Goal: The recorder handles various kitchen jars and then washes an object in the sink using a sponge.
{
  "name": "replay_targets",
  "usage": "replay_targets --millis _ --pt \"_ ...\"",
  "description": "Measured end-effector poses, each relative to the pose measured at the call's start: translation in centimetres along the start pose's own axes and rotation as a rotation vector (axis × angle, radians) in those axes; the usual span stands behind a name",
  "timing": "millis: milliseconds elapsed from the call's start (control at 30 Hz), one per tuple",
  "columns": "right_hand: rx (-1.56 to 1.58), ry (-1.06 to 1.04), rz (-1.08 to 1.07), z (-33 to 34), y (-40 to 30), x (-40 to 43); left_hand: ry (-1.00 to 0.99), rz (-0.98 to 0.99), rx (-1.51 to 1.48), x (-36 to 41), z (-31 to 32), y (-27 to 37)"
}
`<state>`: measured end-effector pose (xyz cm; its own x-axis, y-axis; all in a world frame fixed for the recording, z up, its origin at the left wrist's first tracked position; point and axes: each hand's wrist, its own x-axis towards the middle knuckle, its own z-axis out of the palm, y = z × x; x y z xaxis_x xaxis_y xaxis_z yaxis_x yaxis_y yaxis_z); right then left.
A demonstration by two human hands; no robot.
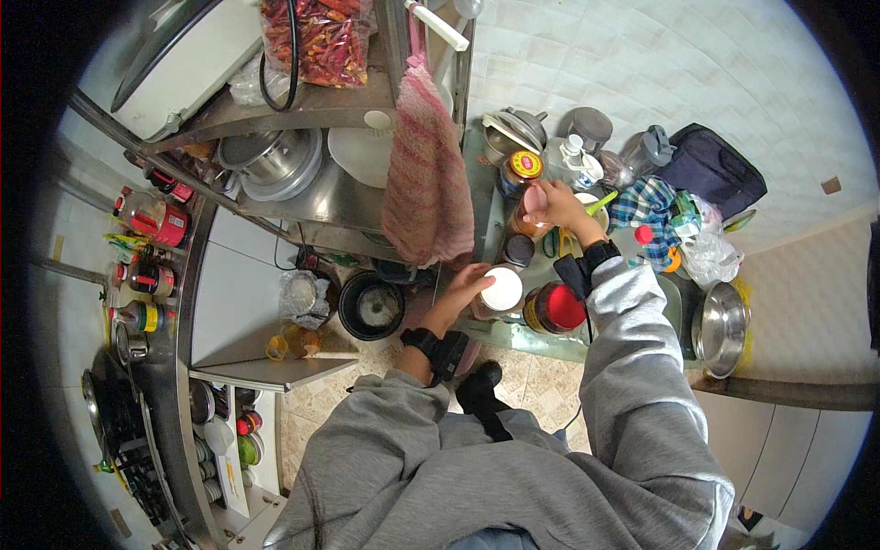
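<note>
My left hand is at the left side of a jar with a white lid, its fingertips touching the jar near the rim. Farther back, my right hand grips the top of a jar with a pinkish lid. A jar with a dark lid stands between the two hands. Right of the white-lidded jar is a large jar with a red lid. Behind my right hand stands a jar with a yellow and red lid. All these jars are on a glass-topped table.
A pink towel hangs from a metal shelf on the left. Scissors, a clear plastic jug, a checkered cloth and a steel basin lie to the right. A black bucket stands lower left.
</note>
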<state>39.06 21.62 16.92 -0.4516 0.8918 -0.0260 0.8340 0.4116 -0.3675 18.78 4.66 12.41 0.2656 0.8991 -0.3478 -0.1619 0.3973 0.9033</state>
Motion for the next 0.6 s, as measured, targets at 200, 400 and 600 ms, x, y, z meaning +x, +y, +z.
replay_targets --millis 200,400,600 --pt "0.165 0.053 -0.077 -0.2 0.8 0.1 0.0 -0.011 -0.018 -0.2 0.1 0.3" --pt "0.132 0.203 -0.108 -1.8 0.5 -0.5 0.03 -0.033 0.008 -0.5 0.3 0.9" --pt "0.272 0.149 -0.26 -3.3 -3.7 -3.3 -0.007 -0.031 0.002 0.3 -0.3 -0.2"
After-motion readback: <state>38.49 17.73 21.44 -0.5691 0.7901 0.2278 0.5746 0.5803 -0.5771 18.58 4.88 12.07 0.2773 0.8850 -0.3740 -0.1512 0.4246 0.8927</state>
